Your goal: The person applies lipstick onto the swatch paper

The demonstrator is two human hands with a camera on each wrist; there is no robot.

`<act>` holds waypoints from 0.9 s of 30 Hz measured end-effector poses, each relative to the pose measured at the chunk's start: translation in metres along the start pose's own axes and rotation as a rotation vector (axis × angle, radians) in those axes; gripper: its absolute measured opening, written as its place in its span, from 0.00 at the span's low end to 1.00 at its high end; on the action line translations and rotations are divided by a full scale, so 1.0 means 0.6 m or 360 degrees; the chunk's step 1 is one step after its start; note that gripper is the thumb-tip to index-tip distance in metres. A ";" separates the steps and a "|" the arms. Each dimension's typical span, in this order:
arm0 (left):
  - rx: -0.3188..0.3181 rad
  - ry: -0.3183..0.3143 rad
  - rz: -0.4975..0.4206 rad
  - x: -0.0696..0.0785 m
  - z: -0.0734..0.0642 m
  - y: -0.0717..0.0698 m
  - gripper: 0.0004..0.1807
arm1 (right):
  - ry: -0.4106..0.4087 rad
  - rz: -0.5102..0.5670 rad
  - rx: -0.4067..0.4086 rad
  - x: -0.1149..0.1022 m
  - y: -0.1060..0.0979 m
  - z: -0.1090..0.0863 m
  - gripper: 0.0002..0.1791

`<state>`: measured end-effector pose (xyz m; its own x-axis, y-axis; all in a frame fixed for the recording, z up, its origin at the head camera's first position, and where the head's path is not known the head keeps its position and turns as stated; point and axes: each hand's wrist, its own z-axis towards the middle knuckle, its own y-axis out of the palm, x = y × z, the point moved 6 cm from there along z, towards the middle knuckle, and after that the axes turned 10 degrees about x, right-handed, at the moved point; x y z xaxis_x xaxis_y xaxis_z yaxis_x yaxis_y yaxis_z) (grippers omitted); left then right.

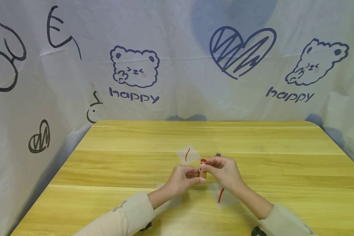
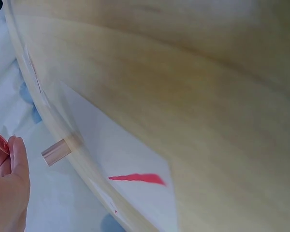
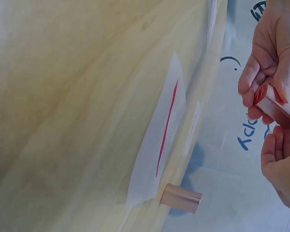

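Observation:
Both hands hold a rose-gold lipstick tube [image 1: 203,173], upright over the table, with red showing inside its open top. My left hand [image 1: 181,178] grips the lower part between thumb and fingers. Higher up, near the rim, the thumb and fingers of my right hand [image 1: 225,170] pinch it. In the right wrist view a red label [image 3: 261,94] shows on the tube's base. A separate rose-gold cap [image 1: 218,154] stands on the table just behind the right hand; it also appears as a short metallic cylinder [image 3: 182,198] in the right wrist view.
A paper square [image 1: 181,154] with a red stroke lies beyond the hands. Another marked paper [image 1: 228,198] lies under the right forearm, and a third [image 1: 174,203] is partly covered by the left one. A cloth [image 1: 180,82] with drawings hangs behind the wooden table [image 1: 121,157].

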<state>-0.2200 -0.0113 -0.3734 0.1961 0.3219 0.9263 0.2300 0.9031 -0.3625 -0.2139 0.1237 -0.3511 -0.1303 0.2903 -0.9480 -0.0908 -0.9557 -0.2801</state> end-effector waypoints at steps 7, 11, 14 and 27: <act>-0.0021 -0.0018 -0.0042 -0.002 0.000 0.002 0.14 | -0.0088 0.0035 -0.0116 0.000 0.003 0.004 0.12; -0.0033 -0.0006 -0.0045 -0.002 -0.001 0.004 0.14 | -0.0092 0.0045 -0.0134 0.003 0.001 0.002 0.13; -0.0022 -0.0018 -0.0037 -0.003 -0.001 0.003 0.15 | -0.0040 0.0071 -0.0084 0.006 0.001 0.000 0.13; 0.0073 -0.0058 -0.0142 0.004 0.003 0.002 0.14 | 0.0092 0.0083 0.0384 0.001 0.001 -0.011 0.11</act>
<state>-0.2209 -0.0088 -0.3715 0.1420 0.2491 0.9580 0.2012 0.9404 -0.2743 -0.2075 0.1229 -0.3526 -0.0849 0.2307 -0.9693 -0.3193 -0.9278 -0.1928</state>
